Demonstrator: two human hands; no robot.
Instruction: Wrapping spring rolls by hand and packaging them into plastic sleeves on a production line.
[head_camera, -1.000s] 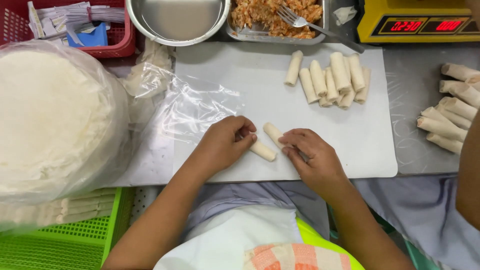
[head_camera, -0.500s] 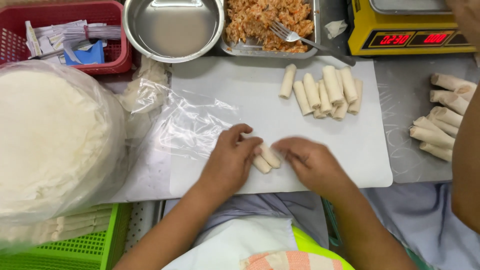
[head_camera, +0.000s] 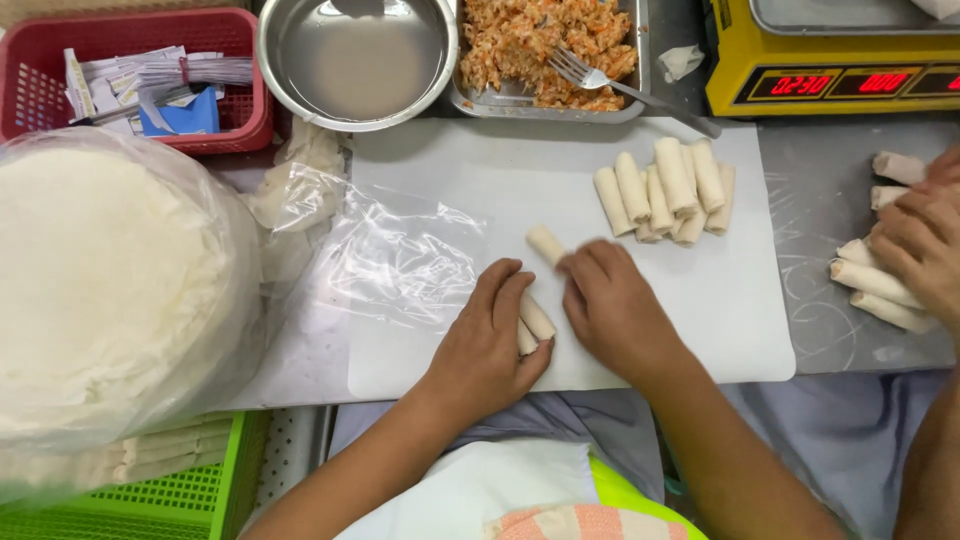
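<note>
On the white cutting board (head_camera: 720, 330), my left hand (head_camera: 490, 345) rests over two pale rolled spring rolls (head_camera: 534, 322), its fingers curled on them. My right hand (head_camera: 608, 305) lies just right of it, fingertips touching another spring roll (head_camera: 546, 243) that points up and left. A pile of several finished rolls (head_camera: 665, 190) lies on the board's far right part. Crumpled clear plastic film (head_camera: 395, 255) covers the board's left part.
A bagged stack of round white wrappers (head_camera: 100, 290) sits left, above a green basket (head_camera: 190, 490). Along the back stand a red basket (head_camera: 40, 95), a metal bowl (head_camera: 355, 60), a filling tray (head_camera: 545, 40) with a fork (head_camera: 620, 88), a yellow scale (head_camera: 830, 85). Another person's hand (head_camera: 920, 240) handles rolls (head_camera: 875, 290) at right.
My right hand has moved up the board with one roll at its fingertips, away from my left hand. My left hand stays over the other rolls. The view shifted slightly down.
</note>
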